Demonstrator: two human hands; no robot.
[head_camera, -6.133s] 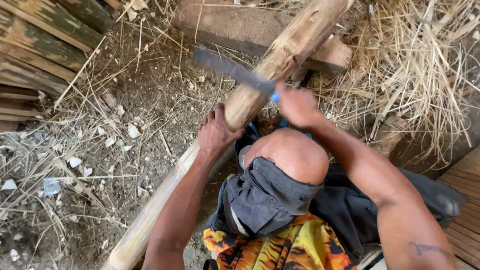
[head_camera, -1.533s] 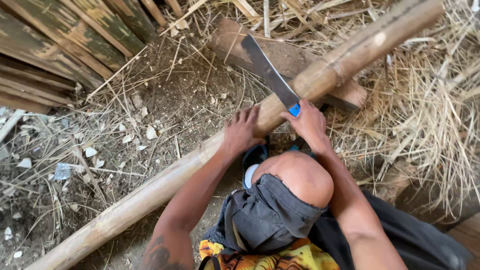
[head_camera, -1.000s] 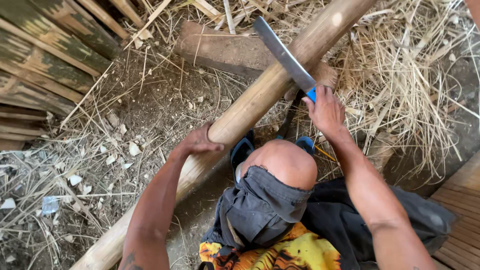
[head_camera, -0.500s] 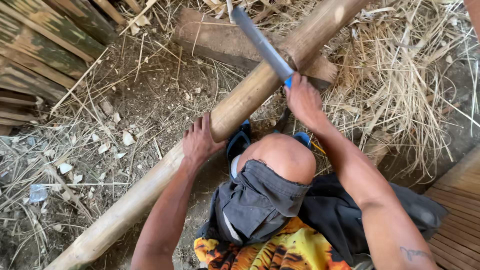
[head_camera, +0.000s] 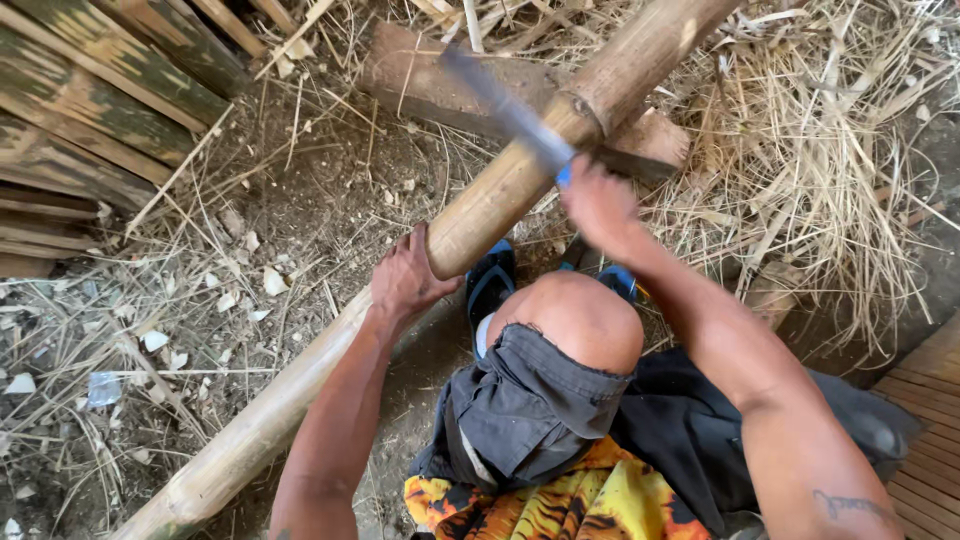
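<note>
One bamboo pole, one machete, one wood block under pole. Pole runs diagonal, bottom left to top right, across dirt ground. My left hand palm down on pole, fingers curled over it. My right hand closed tight round machete's blue handle, blade blurry, right over pole near its node. Two blue sandals by my knee.

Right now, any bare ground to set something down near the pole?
Barest patch: dirt bordered by the bamboo pole, slat stack and wood block. Left of the left hand, chips litter it. Straw crowds the right; the blade crosses the pole.
</note>
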